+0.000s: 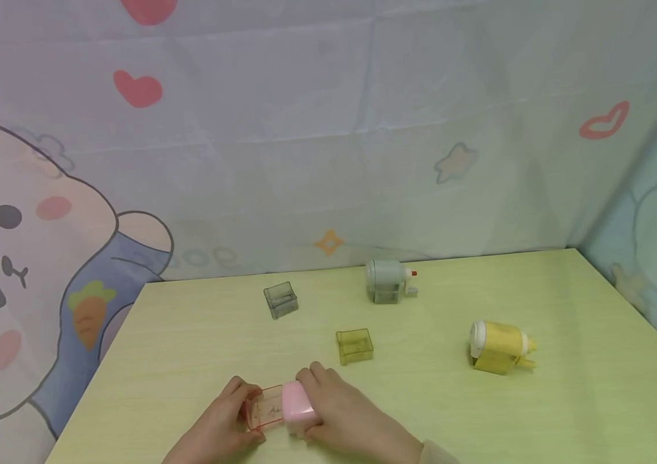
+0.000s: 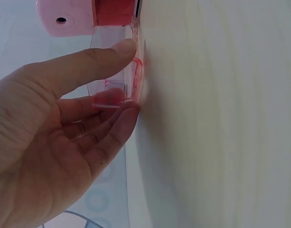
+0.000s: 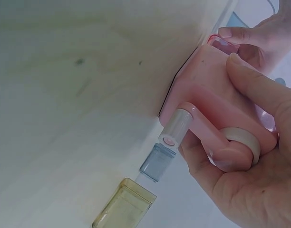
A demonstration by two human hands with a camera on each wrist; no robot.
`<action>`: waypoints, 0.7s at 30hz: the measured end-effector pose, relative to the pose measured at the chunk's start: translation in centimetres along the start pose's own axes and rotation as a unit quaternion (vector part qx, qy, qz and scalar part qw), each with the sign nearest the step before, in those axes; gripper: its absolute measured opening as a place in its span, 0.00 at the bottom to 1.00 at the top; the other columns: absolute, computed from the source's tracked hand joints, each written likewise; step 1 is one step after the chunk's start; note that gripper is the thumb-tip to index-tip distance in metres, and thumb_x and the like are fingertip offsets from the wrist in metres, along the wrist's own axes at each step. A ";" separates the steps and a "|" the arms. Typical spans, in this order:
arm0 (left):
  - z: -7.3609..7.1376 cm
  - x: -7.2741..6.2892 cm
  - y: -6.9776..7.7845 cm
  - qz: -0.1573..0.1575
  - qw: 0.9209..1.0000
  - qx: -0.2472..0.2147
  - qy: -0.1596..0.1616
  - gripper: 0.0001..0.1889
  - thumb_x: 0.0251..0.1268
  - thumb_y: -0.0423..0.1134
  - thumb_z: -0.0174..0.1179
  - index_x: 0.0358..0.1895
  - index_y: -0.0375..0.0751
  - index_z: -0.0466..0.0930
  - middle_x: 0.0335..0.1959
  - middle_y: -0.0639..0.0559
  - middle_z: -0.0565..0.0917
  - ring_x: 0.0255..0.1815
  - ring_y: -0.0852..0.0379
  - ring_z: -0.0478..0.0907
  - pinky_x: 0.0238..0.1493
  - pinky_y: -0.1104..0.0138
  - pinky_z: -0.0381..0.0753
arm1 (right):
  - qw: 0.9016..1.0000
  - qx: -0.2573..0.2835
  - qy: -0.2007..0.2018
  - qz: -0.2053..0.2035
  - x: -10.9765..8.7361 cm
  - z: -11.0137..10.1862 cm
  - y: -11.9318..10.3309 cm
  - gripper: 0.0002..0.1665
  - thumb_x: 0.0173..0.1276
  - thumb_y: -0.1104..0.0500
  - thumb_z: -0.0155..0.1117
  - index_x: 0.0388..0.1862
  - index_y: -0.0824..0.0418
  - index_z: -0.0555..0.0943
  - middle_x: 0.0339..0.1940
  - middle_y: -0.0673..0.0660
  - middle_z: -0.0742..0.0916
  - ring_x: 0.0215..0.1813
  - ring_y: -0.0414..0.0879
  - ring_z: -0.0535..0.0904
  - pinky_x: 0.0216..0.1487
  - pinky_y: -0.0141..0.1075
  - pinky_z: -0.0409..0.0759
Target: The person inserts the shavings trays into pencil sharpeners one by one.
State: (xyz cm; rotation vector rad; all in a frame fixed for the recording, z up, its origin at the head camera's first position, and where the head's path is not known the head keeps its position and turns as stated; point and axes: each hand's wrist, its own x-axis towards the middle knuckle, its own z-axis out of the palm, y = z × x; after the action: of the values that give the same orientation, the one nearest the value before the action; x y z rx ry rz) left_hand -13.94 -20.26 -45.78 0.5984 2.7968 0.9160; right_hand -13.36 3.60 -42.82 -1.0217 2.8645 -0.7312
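At the table's front, my right hand grips a pink crank pencil sharpener by its body, thumb on one side and fingers on the other. Its crank handle shows in the right wrist view. My left hand pinches the outer end of a clear pink shavings drawer between thumb and fingers. The drawer's other end meets the sharpener's front, and much of the drawer stands outside the body. In the left wrist view a pencil hole shows on the pink sharpener.
Behind the hands lie a clear grey drawer and a clear yellow drawer. A grey-blue sharpener stands near the back edge, and a yellow sharpener to the right. A printed cloth hangs behind the table.
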 end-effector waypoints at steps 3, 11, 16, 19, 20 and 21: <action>0.0 0.0 0.0 0.011 1.000 -0.001 0.006 0.30 0.39 0.34 0.76 0.50 0.34 0.75 0.42 0.54 0.70 0.36 0.69 0.66 0.37 0.75 0.72 | 1.000 -0.004 0.000 -0.003 0.1 0.0 0.0 0.37 0.47 0.55 0.78 0.54 0.56 0.69 0.42 0.47 0.74 0.41 0.38 0.69 0.39 0.25 0.73; 0.1 0.2 0.1 0.015 1.000 0.001 0.002 0.29 0.41 0.34 0.75 0.51 0.35 0.75 0.42 0.55 0.70 0.37 0.69 0.66 0.37 0.75 0.72 | 1.000 -0.011 0.002 -0.005 0.4 0.2 0.0 0.37 0.47 0.54 0.78 0.53 0.56 0.69 0.42 0.47 0.74 0.40 0.38 0.69 0.39 0.25 0.74; 0.1 0.3 0.2 0.004 1.000 -0.002 -0.010 0.28 0.43 0.34 0.74 0.52 0.36 0.74 0.42 0.56 0.70 0.37 0.68 0.67 0.37 0.76 0.72 | 1.000 -0.008 -0.001 0.001 0.6 0.4 -0.1 0.38 0.47 0.53 0.78 0.54 0.56 0.69 0.42 0.47 0.75 0.40 0.37 0.69 0.40 0.25 0.75; 0.2 0.4 0.3 0.009 1.000 -0.003 -0.010 0.28 0.42 0.33 0.74 0.51 0.35 0.74 0.42 0.55 0.70 0.37 0.68 0.67 0.37 0.76 0.72 | 1.000 -0.009 -0.001 -0.001 0.7 0.5 0.0 0.38 0.46 0.52 0.79 0.54 0.56 0.69 0.42 0.47 0.75 0.40 0.37 0.70 0.40 0.26 0.75; 0.2 0.4 0.3 0.012 1.000 -0.002 -0.010 0.28 0.42 0.34 0.74 0.51 0.35 0.74 0.42 0.55 0.70 0.37 0.68 0.66 0.37 0.76 0.72 | 1.000 -0.010 -0.001 -0.002 0.7 0.5 0.0 0.38 0.46 0.52 0.79 0.54 0.56 0.69 0.43 0.47 0.75 0.40 0.37 0.70 0.40 0.26 0.75; 0.2 0.4 0.3 0.015 1.000 -0.002 -0.009 0.28 0.42 0.33 0.74 0.51 0.35 0.74 0.42 0.55 0.70 0.37 0.68 0.66 0.37 0.76 0.72 | 1.000 -0.010 -0.001 -0.004 0.7 0.5 0.0 0.39 0.46 0.52 0.79 0.54 0.56 0.69 0.43 0.47 0.75 0.40 0.37 0.69 0.40 0.26 0.75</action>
State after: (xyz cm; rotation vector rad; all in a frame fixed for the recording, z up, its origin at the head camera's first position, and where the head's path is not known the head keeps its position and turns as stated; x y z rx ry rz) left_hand -14.17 -19.72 -45.78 0.6463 2.7760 0.9162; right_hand -13.80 2.95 -43.16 -1.0365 2.8742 -0.7019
